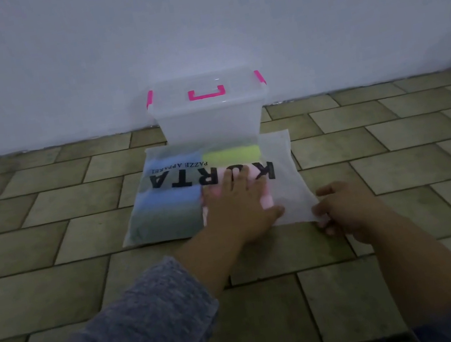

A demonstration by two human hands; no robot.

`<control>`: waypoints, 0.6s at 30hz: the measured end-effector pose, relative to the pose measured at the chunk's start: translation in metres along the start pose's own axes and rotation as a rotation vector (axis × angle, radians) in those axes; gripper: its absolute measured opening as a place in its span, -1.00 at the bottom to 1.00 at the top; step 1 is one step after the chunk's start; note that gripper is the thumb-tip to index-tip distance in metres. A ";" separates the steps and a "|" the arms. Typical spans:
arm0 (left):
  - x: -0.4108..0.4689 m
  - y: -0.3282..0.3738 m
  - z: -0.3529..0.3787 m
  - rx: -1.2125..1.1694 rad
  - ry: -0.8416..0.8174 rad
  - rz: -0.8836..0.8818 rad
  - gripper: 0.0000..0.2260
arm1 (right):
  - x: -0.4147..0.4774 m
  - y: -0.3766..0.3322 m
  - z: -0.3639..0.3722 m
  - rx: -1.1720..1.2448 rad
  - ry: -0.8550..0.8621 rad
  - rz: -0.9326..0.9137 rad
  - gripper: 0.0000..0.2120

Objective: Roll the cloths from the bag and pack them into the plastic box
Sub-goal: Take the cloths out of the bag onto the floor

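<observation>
Holding down a translucent white plastic bag (288, 190) with black lettering, which lies flat on the olive tiled floor (43, 203).
Folded cloths show through it: a blue cloth (172, 198) and a grey-green cloth (167, 223) on the left, a yellow-green cloth (230, 156) farther off, and a pink cloth (267, 201) under the left hand (237, 208), which presses flat with straight, spread fingers. The right hand (348, 209) pinches the bag's near right corner. Just beyond the bag stands a clear plastic box (209, 122) with pink latches, lid on, by the pale wall (192, 26).
</observation>
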State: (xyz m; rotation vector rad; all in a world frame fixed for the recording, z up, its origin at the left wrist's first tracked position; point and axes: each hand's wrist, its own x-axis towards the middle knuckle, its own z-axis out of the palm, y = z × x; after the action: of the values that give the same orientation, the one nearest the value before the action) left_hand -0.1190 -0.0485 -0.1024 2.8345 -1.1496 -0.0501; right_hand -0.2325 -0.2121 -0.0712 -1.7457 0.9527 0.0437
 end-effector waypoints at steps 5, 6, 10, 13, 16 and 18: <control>-0.011 0.010 -0.004 -0.010 0.147 0.072 -0.36 | -0.009 0.005 -0.004 0.192 -0.081 0.097 -0.90; -0.014 0.015 -0.005 -0.019 0.180 0.164 -0.38 | -0.010 0.006 -0.006 0.195 -0.114 0.120 -0.87; -0.021 0.042 -0.001 -0.039 0.342 0.461 -0.63 | -0.015 0.004 -0.007 0.212 -0.225 0.140 -0.83; -0.013 0.048 -0.001 -0.165 0.442 0.495 -0.81 | -0.014 -0.001 -0.008 0.216 -0.236 0.094 -0.77; -0.003 0.045 -0.001 -0.225 0.438 0.567 -0.89 | -0.010 -0.002 -0.010 0.224 -0.224 0.077 -0.79; 0.000 0.042 -0.004 -0.319 0.387 0.544 -0.86 | -0.006 -0.001 -0.010 0.246 -0.236 0.098 -0.83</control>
State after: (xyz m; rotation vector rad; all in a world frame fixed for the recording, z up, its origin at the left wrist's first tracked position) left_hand -0.1479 -0.0789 -0.0948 2.0604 -1.5888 0.3050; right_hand -0.2401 -0.2165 -0.0641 -1.4322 0.8314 0.1848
